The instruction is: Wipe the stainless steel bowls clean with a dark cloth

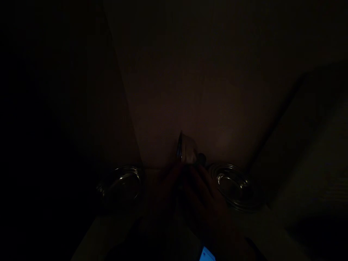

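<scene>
**Two hands meet at a tilted cup-shaped object in near darkness**

One pale cup-shaped object (189,149) sits tipped sideways, its shiny rim facing left, apparently brought between both hands for steady support. The left hand (169,178) is at its lower left; the right hand (208,199), below and to its right, reaches toward its lower edge with fingers extended. Whether either grip is closed on it, I cannot tell. One dark rounded piece (202,158) sits just right of it. Two shiny dishes flank it, a left dish (139,174) and a right dish (244,208), likely set aside to leave the middle for handling. One lit screen (207,254) glows well below it.
</scene>
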Available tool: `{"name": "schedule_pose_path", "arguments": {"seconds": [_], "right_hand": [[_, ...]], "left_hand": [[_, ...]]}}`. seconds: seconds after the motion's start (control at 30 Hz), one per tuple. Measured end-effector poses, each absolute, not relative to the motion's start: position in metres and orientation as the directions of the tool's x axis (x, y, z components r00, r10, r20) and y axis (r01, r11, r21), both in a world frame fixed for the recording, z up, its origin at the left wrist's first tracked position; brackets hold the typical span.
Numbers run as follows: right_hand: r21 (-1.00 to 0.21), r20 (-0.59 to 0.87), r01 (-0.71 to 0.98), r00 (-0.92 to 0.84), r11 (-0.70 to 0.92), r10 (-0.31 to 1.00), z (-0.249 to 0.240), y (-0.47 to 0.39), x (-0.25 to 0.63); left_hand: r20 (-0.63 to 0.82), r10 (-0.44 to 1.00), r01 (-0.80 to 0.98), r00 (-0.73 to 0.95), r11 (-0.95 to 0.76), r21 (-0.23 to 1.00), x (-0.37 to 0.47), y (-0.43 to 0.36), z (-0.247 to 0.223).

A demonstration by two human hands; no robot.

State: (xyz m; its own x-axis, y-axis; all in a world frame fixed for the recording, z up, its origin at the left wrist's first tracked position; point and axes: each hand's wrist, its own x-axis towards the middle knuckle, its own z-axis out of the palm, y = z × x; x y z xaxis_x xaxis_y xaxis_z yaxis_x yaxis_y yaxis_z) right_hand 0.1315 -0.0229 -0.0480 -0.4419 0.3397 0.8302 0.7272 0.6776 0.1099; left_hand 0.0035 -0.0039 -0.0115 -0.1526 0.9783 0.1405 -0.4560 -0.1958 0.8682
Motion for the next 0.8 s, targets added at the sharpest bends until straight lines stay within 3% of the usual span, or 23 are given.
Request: {"name": "schedule_pose_path", "arguments": {"seconds": [0.23,0.57,0.8], "right_hand": [[0.063,0.846,0.774,-0.376,0.63,0.377,-0.031,-0.019,0.142],[0.113,0.84,0.728,-0.434,0.676,0.326,-0.045,-0.024,0.129],[0.059,0.84,0.765,-0.385,0.642,0.382,-0.031,-0.018,0.143]], "left_hand": [[0.098,0.991,-0.477,-0.088,-0.129,0.87,0.004,-0.004,-0.02],[-0.013,0.994,-0.486,-0.106,-0.041,0.873,0.0,-0.008,-0.003],[0.036,0.999,-0.442,-0.004,-0.035,0.896,0.005,-0.008,-0.013]]}}
